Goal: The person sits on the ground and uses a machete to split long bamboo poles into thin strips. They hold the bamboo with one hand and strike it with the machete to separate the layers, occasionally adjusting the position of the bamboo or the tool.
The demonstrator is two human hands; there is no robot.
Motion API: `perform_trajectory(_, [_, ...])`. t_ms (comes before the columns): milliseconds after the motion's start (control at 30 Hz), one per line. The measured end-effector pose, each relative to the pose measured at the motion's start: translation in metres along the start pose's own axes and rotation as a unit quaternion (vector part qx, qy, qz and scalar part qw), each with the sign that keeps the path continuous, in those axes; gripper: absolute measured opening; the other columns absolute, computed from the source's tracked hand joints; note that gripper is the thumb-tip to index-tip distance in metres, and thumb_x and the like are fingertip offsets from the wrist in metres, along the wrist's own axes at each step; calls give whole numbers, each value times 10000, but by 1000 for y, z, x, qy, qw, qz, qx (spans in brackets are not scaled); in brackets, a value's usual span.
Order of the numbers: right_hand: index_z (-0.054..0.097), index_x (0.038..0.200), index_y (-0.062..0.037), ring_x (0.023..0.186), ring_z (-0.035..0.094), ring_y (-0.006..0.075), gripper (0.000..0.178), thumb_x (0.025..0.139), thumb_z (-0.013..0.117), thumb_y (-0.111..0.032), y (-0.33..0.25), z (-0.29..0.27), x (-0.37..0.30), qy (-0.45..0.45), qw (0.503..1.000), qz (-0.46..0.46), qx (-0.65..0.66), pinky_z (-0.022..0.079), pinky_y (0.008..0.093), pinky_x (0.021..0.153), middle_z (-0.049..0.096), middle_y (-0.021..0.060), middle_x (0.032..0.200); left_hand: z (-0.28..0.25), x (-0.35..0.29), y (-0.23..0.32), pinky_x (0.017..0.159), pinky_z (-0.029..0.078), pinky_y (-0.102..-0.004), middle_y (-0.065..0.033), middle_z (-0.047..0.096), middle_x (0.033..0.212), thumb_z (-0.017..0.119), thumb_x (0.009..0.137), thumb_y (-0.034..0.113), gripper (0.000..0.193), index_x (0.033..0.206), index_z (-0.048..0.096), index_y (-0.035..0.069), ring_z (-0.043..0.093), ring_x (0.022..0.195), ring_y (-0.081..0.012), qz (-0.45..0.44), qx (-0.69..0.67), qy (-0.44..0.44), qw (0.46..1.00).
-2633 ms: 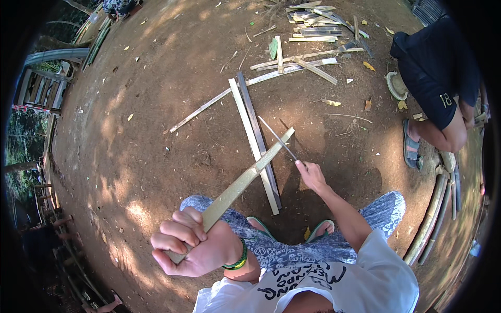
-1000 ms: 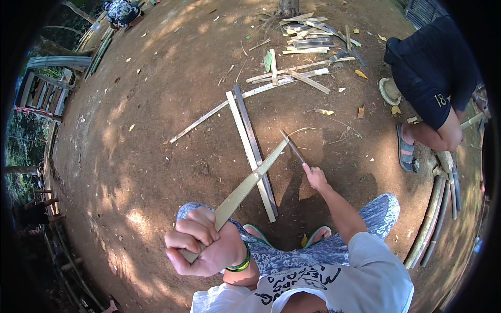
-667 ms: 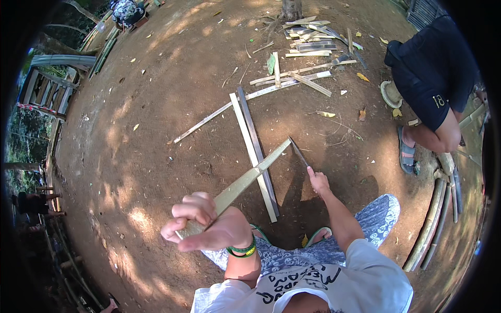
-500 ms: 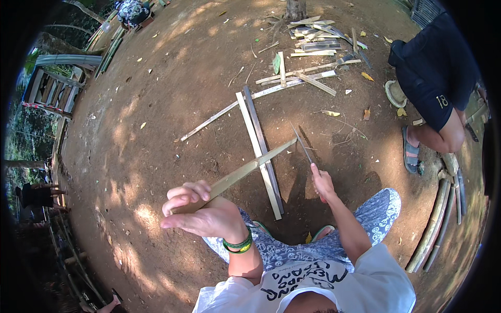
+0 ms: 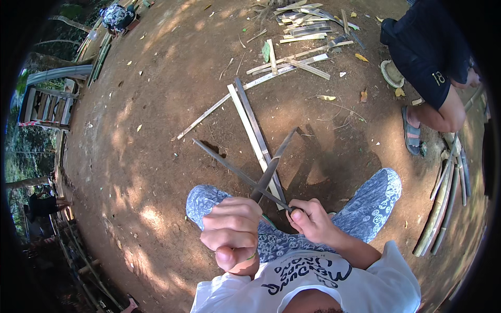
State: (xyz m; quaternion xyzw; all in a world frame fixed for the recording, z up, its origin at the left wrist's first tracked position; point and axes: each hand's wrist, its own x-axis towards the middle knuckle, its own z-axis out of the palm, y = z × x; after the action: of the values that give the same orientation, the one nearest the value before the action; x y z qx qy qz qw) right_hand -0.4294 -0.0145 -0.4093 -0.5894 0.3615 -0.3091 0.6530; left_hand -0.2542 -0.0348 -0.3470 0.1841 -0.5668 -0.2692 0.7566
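My left hand (image 5: pixel 232 229) is closed in a fist around the lower end of a bamboo strip (image 5: pixel 281 152), whose pointed tip leans forward and to the right. In my right hand (image 5: pixel 313 221) is the handle of a long, thin-bladed knife (image 5: pixel 224 163), gripped close to my lap. The blade points forward and left and crosses the strip just ahead of my left fist. Whether the blade touches the strip I cannot tell. Beyond them, a pale bamboo strip (image 5: pixel 248 122) and a dark one (image 5: pixel 255 122) lie side by side on the ground.
Several split bamboo pieces (image 5: pixel 305 31) are piled at the far side, with loose strips (image 5: pixel 287 68) nearer. At the right a person in dark shorts (image 5: pixel 425 57) bends beside bamboo poles (image 5: pixel 438 219). Another person (image 5: pixel 117 18) crouches far left, near a slatted wooden structure (image 5: pixel 49 107).
My left hand has turned over, and the strip now shows its darker side. My right hand has come back toward my lap, swinging the knife leftward across the strip.
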Motion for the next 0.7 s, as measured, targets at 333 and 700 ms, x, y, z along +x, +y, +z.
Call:
perform_trajectory(333, [600, 796, 39, 465, 544, 253, 433, 974, 546, -352, 15, -1, -5, 49, 995, 18, -81, 413, 372, 493, 510, 143, 529, 3, -5, 0, 346, 320, -302, -38, 461, 466, 426, 965, 296, 499, 538, 480, 42, 376, 355, -142, 9, 0, 23, 1000])
perform_trajectory(700, [605, 820, 47, 460, 572, 247, 449, 948, 589, -384, 35, -5, -4, 28, 999, -22, -27, 403, 343, 468, 474, 138, 515, 6, -16, 4, 354, 339, -315, -42, 466, 468, 446, 959, 293, 495, 534, 478, 41, 400, 352, -155, -8, -2, 5, 1000])
